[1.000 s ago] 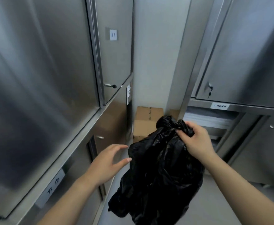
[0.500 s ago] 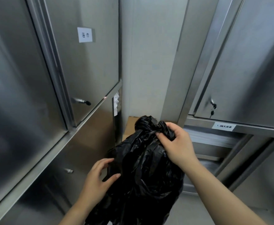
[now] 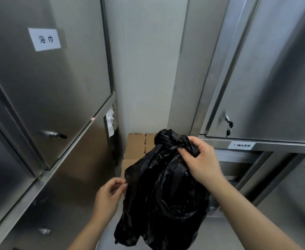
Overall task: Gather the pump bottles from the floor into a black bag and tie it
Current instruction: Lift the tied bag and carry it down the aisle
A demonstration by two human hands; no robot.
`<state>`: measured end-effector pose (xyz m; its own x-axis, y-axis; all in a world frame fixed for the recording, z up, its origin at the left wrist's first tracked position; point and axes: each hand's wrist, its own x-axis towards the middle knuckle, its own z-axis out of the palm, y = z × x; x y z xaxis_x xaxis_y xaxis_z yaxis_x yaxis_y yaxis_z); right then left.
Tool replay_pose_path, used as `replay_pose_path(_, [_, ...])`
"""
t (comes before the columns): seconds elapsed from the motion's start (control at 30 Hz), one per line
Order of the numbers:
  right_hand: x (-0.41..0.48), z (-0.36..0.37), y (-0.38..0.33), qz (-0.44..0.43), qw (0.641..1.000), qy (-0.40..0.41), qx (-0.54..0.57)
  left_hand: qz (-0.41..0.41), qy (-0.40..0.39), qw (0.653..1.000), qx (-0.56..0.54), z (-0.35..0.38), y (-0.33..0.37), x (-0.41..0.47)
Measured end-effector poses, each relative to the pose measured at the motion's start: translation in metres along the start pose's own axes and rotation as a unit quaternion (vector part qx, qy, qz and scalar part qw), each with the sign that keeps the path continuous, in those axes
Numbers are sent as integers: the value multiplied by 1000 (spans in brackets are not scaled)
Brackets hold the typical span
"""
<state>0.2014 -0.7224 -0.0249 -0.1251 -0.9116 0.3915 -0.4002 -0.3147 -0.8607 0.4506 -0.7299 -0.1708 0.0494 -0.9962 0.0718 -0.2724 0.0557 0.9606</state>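
1. We held the black bag [image 3: 166, 192] in the lower centre of the frame, hanging in the air between the steel cabinets. Its neck was bunched into a knot-like wad at the top.
2. Our right hand [image 3: 200, 165] was closed around that neck just below the wad, fingers curled tight on the plastic, carrying the weight.
3. Our left hand [image 3: 108, 193] sat at the bag's left edge, thumb and fingertips drawn together. They appeared to pinch a fold of plastic, though we could not tell for certain that anything was caught between them.
4. No pump bottles showed anywhere; we judged them inside the bag, since it bulged unevenly. The floor under the bag was hidden.
5. A cardboard box [image 3: 139, 147] stood behind the bag, centre frame, against the wall. A labelled cabinet door [image 3: 45, 83] filled the upper left.
6. Risks as we judged them: the wad might be only twisted, not tied, so loosening the right hand could let the neck open. Thin plastic could tear at a pump head under load. A hard left-hand pull could stretch or split the side.
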Motion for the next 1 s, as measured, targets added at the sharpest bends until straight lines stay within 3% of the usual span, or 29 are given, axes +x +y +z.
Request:
replay_pose_path(0.17, [11,-16,16,9,999,26,-17,-11,13,997,-77,-7,10,35])
replay_pose_path(0.53, [27,-52,35,22,997,67,-16,1,-15,993,-116,-9,73,64])
replay_pose_path(1.0, [102,-45,6,-50,996,60,37,35,61,979,-190,-25,188,139])
